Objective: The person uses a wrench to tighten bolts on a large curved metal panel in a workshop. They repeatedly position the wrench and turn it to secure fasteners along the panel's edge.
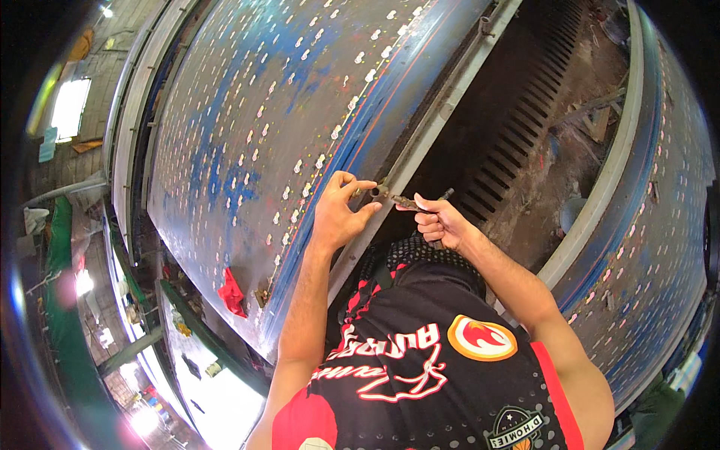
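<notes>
My left hand (pixel 341 214) reaches to the metal side rail (pixel 426 152) of a long table. Its thumb and index finger come round a small, dark metal fitting (pixel 378 191) with a round opening at that rail. In my right hand (pixel 444 223) is a short, worn metal tool (pixel 407 202). The thumb lies along it and the other fingers curl beneath. The tool's narrow end points left at the fitting, close to my left fingertips; I cannot tell whether they touch. Its exact kind is too small to make out.
The long grey table (pixel 225 135) has blue stains and rows of small white motifs. A red cloth (pixel 232 293) lies near its close end. On the right runs a second similar table (pixel 645 262). Between them are a dark slotted strip (pixel 517 127) and a dirt floor (pixel 559 169).
</notes>
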`<act>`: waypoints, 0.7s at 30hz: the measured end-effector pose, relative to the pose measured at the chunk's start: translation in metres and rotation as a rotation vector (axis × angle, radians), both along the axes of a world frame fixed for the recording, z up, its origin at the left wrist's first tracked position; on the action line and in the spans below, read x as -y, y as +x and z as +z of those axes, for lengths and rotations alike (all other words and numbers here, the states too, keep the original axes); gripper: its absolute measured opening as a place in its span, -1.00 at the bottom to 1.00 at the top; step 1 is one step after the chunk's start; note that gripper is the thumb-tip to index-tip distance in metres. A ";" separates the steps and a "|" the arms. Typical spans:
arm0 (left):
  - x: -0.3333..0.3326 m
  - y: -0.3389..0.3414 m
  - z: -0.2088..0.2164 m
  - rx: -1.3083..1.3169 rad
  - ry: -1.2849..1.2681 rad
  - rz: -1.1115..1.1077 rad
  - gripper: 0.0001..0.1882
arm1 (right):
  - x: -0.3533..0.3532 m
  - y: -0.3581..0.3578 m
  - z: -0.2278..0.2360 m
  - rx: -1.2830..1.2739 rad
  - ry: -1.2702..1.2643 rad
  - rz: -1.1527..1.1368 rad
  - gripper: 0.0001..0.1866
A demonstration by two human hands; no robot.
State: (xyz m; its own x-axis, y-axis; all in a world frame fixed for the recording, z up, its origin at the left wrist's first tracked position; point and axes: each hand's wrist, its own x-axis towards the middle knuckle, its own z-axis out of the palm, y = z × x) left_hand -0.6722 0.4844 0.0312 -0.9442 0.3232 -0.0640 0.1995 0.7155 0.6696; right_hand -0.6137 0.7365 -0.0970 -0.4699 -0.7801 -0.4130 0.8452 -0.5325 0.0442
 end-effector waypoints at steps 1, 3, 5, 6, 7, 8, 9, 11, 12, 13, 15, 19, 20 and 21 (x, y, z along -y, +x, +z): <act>0.000 -0.001 -0.003 0.016 0.012 0.008 -0.57 | 0.000 -0.001 -0.001 0.013 -0.069 0.000 -0.46; 0.002 -0.002 -0.004 0.029 0.002 0.026 -0.61 | 0.000 -0.001 -0.003 0.003 0.009 0.019 -0.47; 0.001 -0.003 -0.006 0.040 0.001 0.037 -0.63 | -0.001 -0.003 0.002 -0.018 0.096 0.029 -0.47; 0.001 -0.003 -0.005 0.044 0.003 0.039 -0.64 | 0.000 -0.002 0.004 -0.034 0.141 0.028 -0.47; 0.002 -0.004 -0.004 0.043 0.001 0.044 -0.64 | 0.002 -0.003 0.007 -0.054 0.182 0.032 -0.47; 0.002 -0.004 -0.005 0.047 0.015 0.050 -0.64 | 0.001 -0.003 0.008 -0.058 0.192 0.035 -0.47; 0.001 -0.004 -0.006 0.049 0.030 0.055 -0.65 | -0.002 -0.004 0.009 -0.062 0.201 0.038 -0.47; 0.000 -0.005 -0.006 0.068 0.058 0.065 -0.65 | -0.001 -0.004 0.011 -0.086 0.231 0.071 -0.47; 0.000 -0.008 -0.005 0.081 0.077 0.072 -0.65 | 0.000 -0.008 0.012 -0.105 0.234 0.069 -0.47; -0.001 -0.006 -0.007 0.108 0.101 0.075 -0.65 | -0.001 -0.007 0.011 -0.109 0.243 0.064 -0.47; 0.006 -0.012 -0.011 0.122 0.081 0.041 -0.65 | 0.001 -0.007 0.010 -0.123 0.274 0.058 -0.48; 0.007 -0.019 -0.011 0.183 0.119 -0.020 -0.69 | 0.003 -0.008 0.007 -0.090 0.164 0.033 -0.49; 0.008 -0.021 -0.014 0.187 0.141 -0.043 -0.69 | 0.005 -0.007 0.004 -0.049 0.103 0.028 -0.48; 0.009 -0.021 -0.019 0.186 0.205 -0.049 -0.69 | 0.006 -0.005 0.001 -0.009 0.042 0.023 -0.48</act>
State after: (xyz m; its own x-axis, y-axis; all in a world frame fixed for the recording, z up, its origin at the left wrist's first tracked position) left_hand -0.6927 0.4749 0.0123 -0.9055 0.3918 -0.1632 0.0905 0.5539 0.8276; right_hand -0.6192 0.7303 -0.0962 -0.4557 -0.7729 -0.4416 0.8577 -0.5140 0.0144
